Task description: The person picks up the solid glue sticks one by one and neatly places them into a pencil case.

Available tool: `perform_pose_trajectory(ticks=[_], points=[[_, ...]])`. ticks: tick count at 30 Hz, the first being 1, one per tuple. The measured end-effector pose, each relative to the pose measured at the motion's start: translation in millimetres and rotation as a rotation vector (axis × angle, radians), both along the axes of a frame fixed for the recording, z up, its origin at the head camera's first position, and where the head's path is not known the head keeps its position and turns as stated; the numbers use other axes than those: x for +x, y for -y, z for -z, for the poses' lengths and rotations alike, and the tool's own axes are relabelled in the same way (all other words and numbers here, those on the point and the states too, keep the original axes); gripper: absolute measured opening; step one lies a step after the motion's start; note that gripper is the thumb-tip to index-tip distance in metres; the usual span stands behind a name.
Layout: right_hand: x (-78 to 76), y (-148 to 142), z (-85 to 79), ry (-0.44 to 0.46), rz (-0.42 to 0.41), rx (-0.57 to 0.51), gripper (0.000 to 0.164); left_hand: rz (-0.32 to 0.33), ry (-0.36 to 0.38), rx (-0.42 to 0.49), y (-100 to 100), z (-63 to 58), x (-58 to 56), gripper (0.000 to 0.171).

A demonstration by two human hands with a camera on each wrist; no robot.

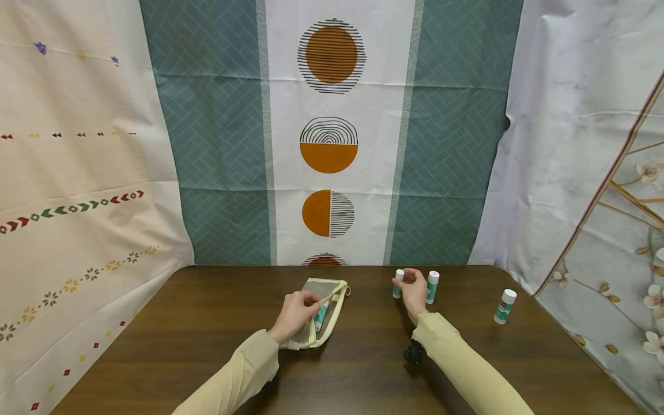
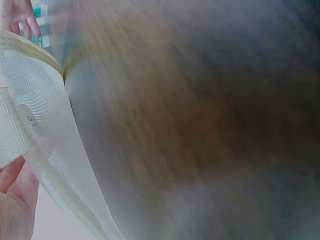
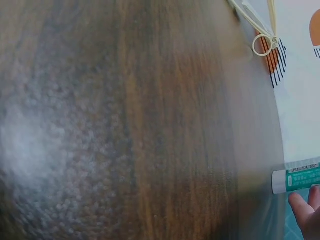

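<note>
My left hand [image 1: 297, 314] pinches the edge of a see-through mesh zip pouch [image 1: 332, 333] with pale yellow trim and holds its mouth raised. In the left wrist view the fingers of my left hand [image 2: 20, 200] are beside the white mesh pouch [image 2: 45, 105]. Inside the pouch lies a green and white glue stick [image 1: 321, 316]. My right hand [image 1: 414, 292] grips a second glue stick [image 1: 398, 275], white-capped and upright near the table's back edge. In the right wrist view, thumb and finger are at that glue stick [image 3: 300, 178].
Just right of my right hand stands another glue stick [image 1: 433, 282]. Farther right is one more glue stick [image 1: 503, 306], upright on the brown wooden table [image 1: 363, 374]. A ring pull [image 1: 348, 291] hangs at the pouch's far corner. Patterned cloths [image 1: 332, 104] hang behind the table.
</note>
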State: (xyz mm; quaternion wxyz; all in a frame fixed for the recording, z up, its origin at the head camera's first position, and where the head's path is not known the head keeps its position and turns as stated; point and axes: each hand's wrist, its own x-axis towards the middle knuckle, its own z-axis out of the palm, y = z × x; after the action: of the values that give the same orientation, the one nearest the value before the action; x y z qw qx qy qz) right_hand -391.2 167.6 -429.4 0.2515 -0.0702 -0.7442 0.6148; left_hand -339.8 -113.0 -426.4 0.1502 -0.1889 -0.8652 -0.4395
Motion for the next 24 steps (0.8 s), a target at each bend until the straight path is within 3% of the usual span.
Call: perform_pose_trajectory(ticks=[14,24], points=[[-0.2,-3.4,-2.4,-0.027,0.047,0.018,0.029,0.009,0.006,0.005,-0.7,-1.6,0.7,0.009],[3.6,-1.2,-7.8,0.016,-0.035,-0.009,0.03,0.011,0.016,0.002,1.4,-0.4,0.3,0.008]])
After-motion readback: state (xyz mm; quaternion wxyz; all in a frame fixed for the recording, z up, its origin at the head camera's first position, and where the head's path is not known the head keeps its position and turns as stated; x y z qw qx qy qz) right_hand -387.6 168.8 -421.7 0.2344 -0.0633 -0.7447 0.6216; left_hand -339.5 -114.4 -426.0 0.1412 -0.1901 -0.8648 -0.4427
